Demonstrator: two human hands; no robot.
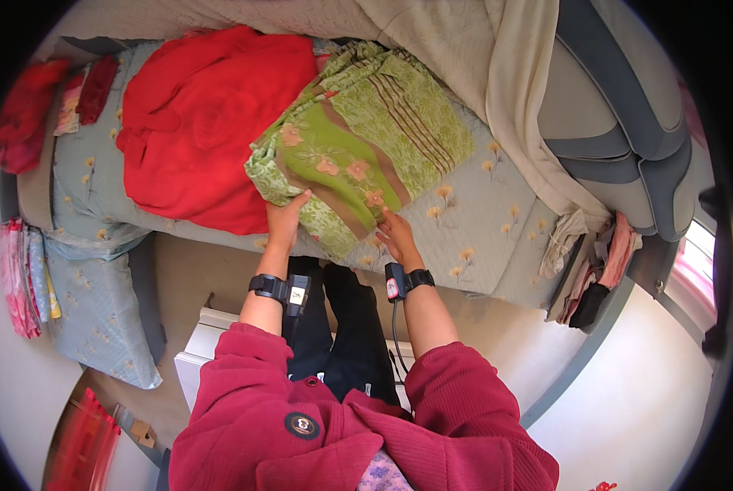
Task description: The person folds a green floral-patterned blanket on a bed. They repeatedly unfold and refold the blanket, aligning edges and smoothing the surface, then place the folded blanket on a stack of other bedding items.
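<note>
A green floral cloth (342, 147) with brown bands and pink flowers lies on a pale blue-grey flowered bed cover (446, 245). My left hand (287, 218) grips its near left edge, thumb on top and fingers hidden beneath. At the near right edge of the cloth, my right hand (396, 236) holds a bit of it between thumb and fingers. Just left of the green cloth, and partly under it, a red garment or cloth (213, 129) is spread over the cover. Both wrists carry strapped black devices.
A cream throw (514, 80) drapes over the seat back beside grey cushions (593, 104). Folded clothes (612, 264) hang at the right end. Small dark red cloth (98, 89) and hanging fabrics (23, 276) are at the left. A white stool or box (210, 334) stands by my legs.
</note>
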